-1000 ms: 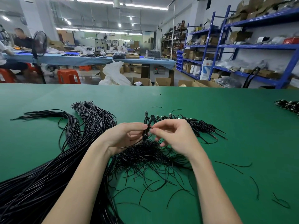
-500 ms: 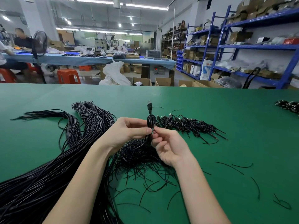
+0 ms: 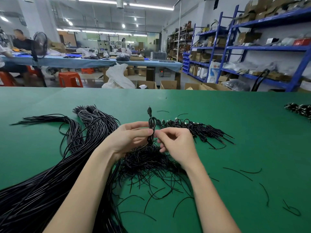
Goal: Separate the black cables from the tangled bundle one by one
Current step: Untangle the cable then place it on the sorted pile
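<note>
A looped black cable (image 3: 151,125) with a plug at its top stands upright above the table. My left hand (image 3: 129,138) pinches it between thumb and fingers. My right hand (image 3: 176,143) is just right of it, its fingertips pinching the same cable lower down. Under both hands lies a tangled heap of thin black wires (image 3: 151,163). A thick bundle of long black cables (image 3: 50,174) sweeps from the bottom left toward the far middle.
A row of coiled cables with plugs (image 3: 198,128) lies beyond my right hand. Loose wire scraps (image 3: 249,172) are scattered on the green table (image 3: 235,115) at the right. Another cable pile (image 3: 301,110) sits at the far right edge.
The looped cable rose upright out of the heap, held by my left hand. My right hand dropped, opened palm-up, then came back to pinch it.
</note>
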The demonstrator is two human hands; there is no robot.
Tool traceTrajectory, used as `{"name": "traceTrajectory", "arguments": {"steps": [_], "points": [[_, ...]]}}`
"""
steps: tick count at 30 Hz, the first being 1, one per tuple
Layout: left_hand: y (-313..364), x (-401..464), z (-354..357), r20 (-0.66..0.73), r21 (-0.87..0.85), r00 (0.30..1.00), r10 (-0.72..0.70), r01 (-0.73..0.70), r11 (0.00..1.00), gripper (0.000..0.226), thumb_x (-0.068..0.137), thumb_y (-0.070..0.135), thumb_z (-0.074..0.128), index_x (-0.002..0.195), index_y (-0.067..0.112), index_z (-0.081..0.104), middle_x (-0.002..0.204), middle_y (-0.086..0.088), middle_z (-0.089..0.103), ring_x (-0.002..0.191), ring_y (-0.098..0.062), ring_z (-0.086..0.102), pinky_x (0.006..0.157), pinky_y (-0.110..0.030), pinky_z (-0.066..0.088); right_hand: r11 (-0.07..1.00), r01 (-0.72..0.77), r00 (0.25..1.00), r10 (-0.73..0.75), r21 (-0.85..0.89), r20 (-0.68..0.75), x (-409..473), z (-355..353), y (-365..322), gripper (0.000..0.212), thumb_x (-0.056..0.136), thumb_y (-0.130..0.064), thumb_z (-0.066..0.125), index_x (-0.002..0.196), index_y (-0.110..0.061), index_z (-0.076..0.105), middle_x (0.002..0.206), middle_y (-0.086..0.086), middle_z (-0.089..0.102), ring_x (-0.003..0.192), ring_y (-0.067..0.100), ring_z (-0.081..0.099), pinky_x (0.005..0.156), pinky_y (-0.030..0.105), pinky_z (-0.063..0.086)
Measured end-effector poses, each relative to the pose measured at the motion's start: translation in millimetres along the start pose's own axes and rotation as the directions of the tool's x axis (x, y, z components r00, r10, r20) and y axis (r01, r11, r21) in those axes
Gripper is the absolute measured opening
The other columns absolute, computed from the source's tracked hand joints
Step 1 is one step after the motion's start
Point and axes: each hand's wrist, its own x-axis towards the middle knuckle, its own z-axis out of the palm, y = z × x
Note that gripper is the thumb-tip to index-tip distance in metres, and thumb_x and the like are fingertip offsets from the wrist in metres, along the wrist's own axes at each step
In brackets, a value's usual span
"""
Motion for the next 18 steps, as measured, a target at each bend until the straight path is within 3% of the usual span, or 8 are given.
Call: {"name": "traceTrajectory", "arguments": {"steps": [2, 4, 5, 6, 9, 10, 14, 18], "points": [[0, -1, -2, 0.004, 0.099, 0.999, 0.045, -0.045, 0.994, 0.048, 0.065, 0.006, 0.08, 0.111, 0.003, 0.071, 0.103, -0.012, 0.075, 0.086, -0.017, 0.066, 0.079, -0.023, 0.054, 0.942, -0.263, 0.961, 0.237, 0.208, 0.141, 1, -3, -3, 0.019, 0.094, -0.012, 0.071, 0.077, -0.01, 0.079, 0.063, 0.002, 0.066, 0.052, 0.007, 0.057, 0.048, 0.016, 0.049], [-3, -1, 0, -0.001, 0.142, 0.999, 0.035, -0.035, 0.989, 0.053, 0.063, 0.009, 0.082, 0.115, 0.003, 0.069, 0.103, -0.012, 0.075, 0.086, -0.016, 0.067, 0.077, -0.023, 0.054, 0.705, -0.547, 0.837, 0.444, 0.453, 0.32, 1, -5, -4, 0.024, 0.094, -0.01, 0.069, 0.071, -0.006, 0.077, 0.064, 0.002, 0.062, 0.048, 0.003, 0.053, 0.042, 0.011, 0.044], [-4, -1, 1, -0.008, 0.141, 1.0, 0.015, -0.014, 0.99, 0.056, 0.063, 0.012, 0.082, 0.117, 0.003, 0.068, 0.101, -0.01, 0.076, 0.083, -0.013, 0.069, 0.074, -0.022, 0.055, 0.608, -0.604, 0.797, 0.476, 0.516, 0.372, 1, -6, -3, 0.025, 0.094, -0.011, 0.068, 0.071, -0.006, 0.076, 0.064, 0.002, 0.061, 0.047, 0.003, 0.054, 0.04, 0.01, 0.044], [-4, -1, 3, -0.016, 0.132, 1.0, -0.005, 0.007, 0.991, 0.058, 0.063, 0.013, 0.083, 0.118, 0.004, 0.067, 0.097, -0.007, 0.076, 0.077, -0.011, 0.07, 0.071, -0.022, 0.056, 0.598, -0.606, 0.795, 0.466, 0.525, 0.388, 1, -6, -1, 0.022, 0.095, -0.011, 0.068, 0.074, -0.005, 0.075, 0.065, 0.002, 0.063, 0.049, 0.003, 0.056, 0.041, 0.01, 0.045], [-3, 0, 3, -0.044, 0.071, 0.998, -0.038, 0.041, 0.997, 0.057, 0.061, 0.015, 0.085, 0.115, 0.007, 0.067, 0.084, -0.004, 0.074, 0.065, -0.008, 0.067, 0.065, -0.021, 0.056, 0.854, -0.39, 0.912, 0.308, 0.344, 0.269, 0, -9, 1, 0.004, 0.091, -0.01, 0.074, 0.093, -0.008, 0.076, 0.074, 0.0, 0.073, 0.059, 0.006, 0.063, 0.052, 0.015, 0.051], [-2, 0, 3, -0.053, 0.058, 0.998, -0.039, 0.042, 0.997, 0.056, 0.06, 0.016, 0.086, 0.112, 0.009, 0.068, 0.081, -0.003, 0.072, 0.063, -0.008, 0.066, 0.064, -0.021, 0.056, 0.901, -0.309, 0.943, 0.248, 0.305, 0.223, 1, -10, 3, 0.01, 0.089, -0.008, 0.076, 0.099, -0.008, 0.075, 0.075, 0.001, 0.073, 0.061, 0.007, 0.064, 0.054, 0.017, 0.052], [-2, -2, 3, -0.035, 0.032, 0.998, -0.055, 0.056, 0.998, 0.052, 0.056, 0.018, 0.089, 0.103, 0.007, 0.07, 0.079, -0.008, 0.058, 0.06, -0.01, 0.056, 0.063, -0.022, 0.056, 0.972, -0.111, 0.992, 0.093, 0.209, 0.09, 3, -7, 8, 0.011, 0.087, -0.001, 0.077, 0.097, -0.007, 0.077, 0.071, 0.002, 0.074, 0.061, 0.01, 0.066, 0.058, 0.022, 0.057], [-2, -1, 3, -0.019, -0.025, 0.998, -0.062, 0.062, 0.998, 0.049, 0.065, 0.012, 0.085, 0.108, 0.003, 0.065, 0.086, -0.005, 0.07, 0.067, -0.01, 0.066, 0.062, -0.019, 0.057, 0.993, 0.042, 0.998, -0.047, 0.112, 0.044, 1, 0, 15, 0.012, 0.092, -0.004, 0.073, 0.099, -0.011, 0.079, 0.078, 0.006, 0.077, 0.067, 0.014, 0.069, 0.065, 0.028, 0.061]]}}
